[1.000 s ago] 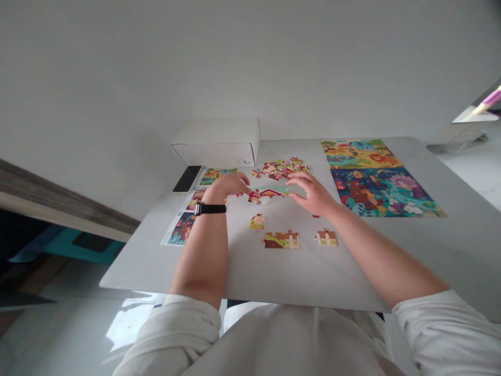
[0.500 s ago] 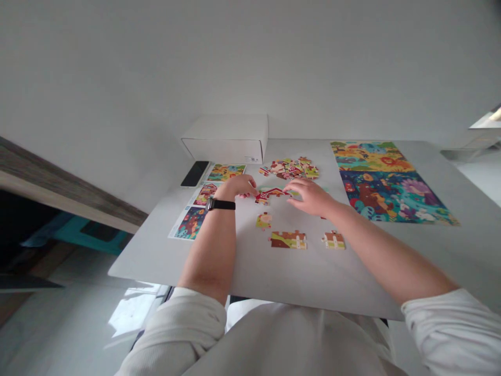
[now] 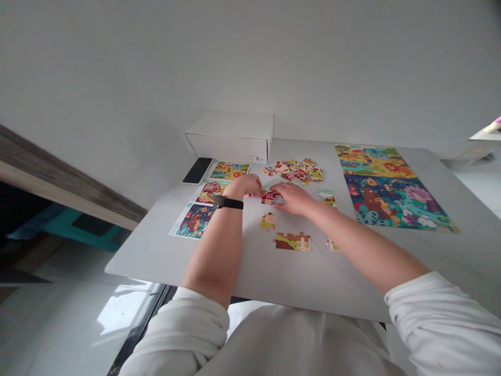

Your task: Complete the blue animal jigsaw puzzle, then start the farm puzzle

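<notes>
Red barn puzzle pieces (image 3: pixel 269 197) lie on the table between my two hands, partly covered by fingers. My left hand (image 3: pixel 250 185), with a black watch on its wrist, is closed at their left edge with its fingertips on a piece. From the right, my right hand (image 3: pixel 293 198) has its thumb and fingers closed around the red pieces. Just below lies a yellow-green pig piece (image 3: pixel 268 222). A joined brown-and-green fence section (image 3: pixel 293 242) lies nearer to me. Another fence piece (image 3: pixel 332 245) is partly hidden by my right forearm.
A heap of loose pieces (image 3: pixel 299 171) lies beyond my hands, and a green-and-white piece (image 3: pixel 327 198) to the right. A white box (image 3: pixel 230 137) stands at the back. Phone (image 3: pixel 198 171) and picture sheet (image 3: pixel 187 232) lie left; two finished-looking pictures (image 3: pixel 391 193) lie right.
My right hand has moved left, closer to my left hand, over the red pieces. The green-and-white piece on the right has come into sight, while the right fence piece is now mostly covered.
</notes>
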`<control>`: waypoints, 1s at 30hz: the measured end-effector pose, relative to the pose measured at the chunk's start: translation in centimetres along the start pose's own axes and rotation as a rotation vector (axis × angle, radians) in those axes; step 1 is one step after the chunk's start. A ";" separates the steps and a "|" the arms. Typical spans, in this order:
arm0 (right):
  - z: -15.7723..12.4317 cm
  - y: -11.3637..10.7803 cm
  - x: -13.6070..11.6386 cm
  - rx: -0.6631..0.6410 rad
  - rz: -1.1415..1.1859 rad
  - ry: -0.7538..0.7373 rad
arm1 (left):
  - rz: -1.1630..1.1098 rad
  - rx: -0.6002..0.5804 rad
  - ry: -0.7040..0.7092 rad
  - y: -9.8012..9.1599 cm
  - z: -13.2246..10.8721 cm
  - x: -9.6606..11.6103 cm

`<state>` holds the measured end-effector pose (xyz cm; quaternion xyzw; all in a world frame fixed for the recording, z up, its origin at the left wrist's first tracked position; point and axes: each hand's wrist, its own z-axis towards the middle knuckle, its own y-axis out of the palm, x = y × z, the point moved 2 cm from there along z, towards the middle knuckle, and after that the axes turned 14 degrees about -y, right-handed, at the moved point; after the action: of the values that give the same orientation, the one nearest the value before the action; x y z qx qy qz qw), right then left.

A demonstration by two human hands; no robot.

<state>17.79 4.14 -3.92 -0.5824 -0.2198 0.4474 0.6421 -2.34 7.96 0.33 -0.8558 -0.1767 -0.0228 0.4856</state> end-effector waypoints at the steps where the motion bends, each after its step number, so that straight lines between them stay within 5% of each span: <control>1: 0.0 0.1 -0.1 -0.001 0.004 0.005 | 0.002 -0.002 0.001 0.0 0.0 0.0; 11: 0.0 0.2 -0.2 -0.008 0.002 0.028 | -0.006 -0.024 -0.007 0.2 0.4 0.0; 20: -1.2 0.3 0.2 0.067 0.074 -0.160 | -0.025 -0.034 0.005 0.7 1.0 -0.1; 30: -1.4 0.3 -0.3 -0.007 0.056 -0.138 | -0.001 0.067 0.041 1.1 0.8 0.4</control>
<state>18.69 3.14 -4.46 -0.5586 -0.2487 0.5035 0.6105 -1.72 8.20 -0.91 -0.8383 -0.1679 -0.0345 0.5176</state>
